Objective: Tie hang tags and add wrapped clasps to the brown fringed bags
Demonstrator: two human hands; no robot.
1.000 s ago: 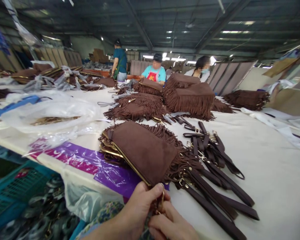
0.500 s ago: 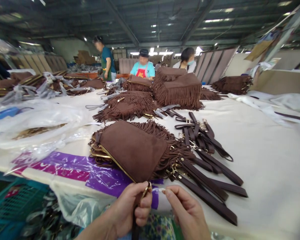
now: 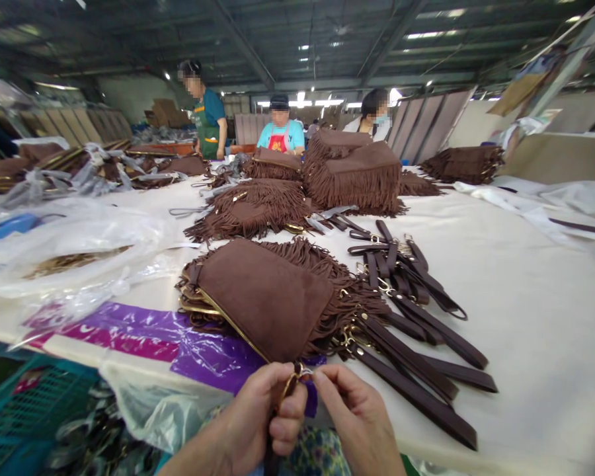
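My left hand (image 3: 265, 413) is closed around a dark brown wrist strap (image 3: 270, 453), whose gold clasp (image 3: 290, 385) sticks up by the thumb. The strap's lower end hangs below the fist. Thumb and forefinger of my right hand (image 3: 359, 413) pinch a small shiny piece (image 3: 307, 372), perhaps a ring, against the top of the clasp. Just beyond both hands lies a brown suede pouch (image 3: 272, 291) with a gold zipper, on top of a stack of fringed pouches. Its near corner meets my left fingertips.
Loose wrist straps (image 3: 416, 390) fan out at the right. Fringed pouches (image 3: 361, 175) are piled farther back. Clear plastic bags (image 3: 79, 238) and a purple sheet (image 3: 213, 357) lie at the left. A teal crate (image 3: 30, 403) stands below the table edge. Three people are beyond the table.
My right hand has moved left, bringing the small shiny piece up to the clasp. My left hand has shifted slightly right. A person at the back left has turned.
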